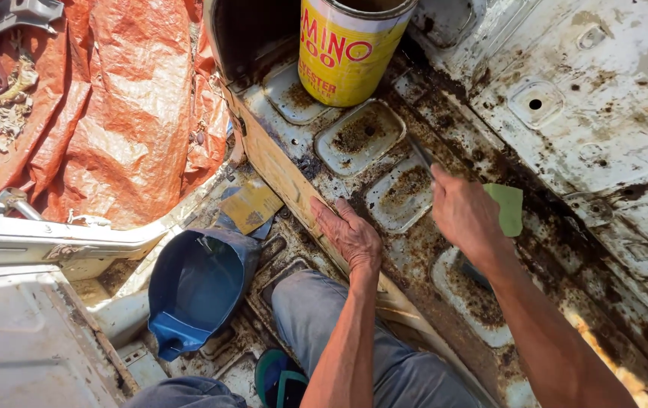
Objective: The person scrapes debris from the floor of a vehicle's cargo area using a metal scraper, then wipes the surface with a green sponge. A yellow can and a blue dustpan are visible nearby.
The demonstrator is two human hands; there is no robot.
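Two bare hands work over one rusted white sheet-metal floor panel [604,113] that fills the right half of the frame. The left hand [350,234], at centre, lies palm down with fingers spread flat on a raised tan sill edge [279,170] running diagonally from upper centre to lower right; it grips nothing. The right hand [464,215], just right of centre, is curled closed around a thin metal-bladed tool [420,155] whose dark tip points up and left, touching the panel between stamped recesses. A pale green plastic spreader [507,208] shows past the knuckles; whether that hand also holds it cannot be told.

The panel carries several rounded rectangular stamped pockets, each crusted brown with rust and grime, with flaking white paint around them. One yellow cylindrical tin can [350,49] with red lettering stands open-topped at upper centre, well above both hands.

At lower left sits one blue plastic container [195,287], bent and soft-walled, near one flat yellowish scrap [252,204]. A crumpled orange tarpaulin [112,113] covers the upper left. The person's grey trouser knee [316,306] fills the lower centre. Open panel lies to the right of the right hand, toward the frame's upper right edge.
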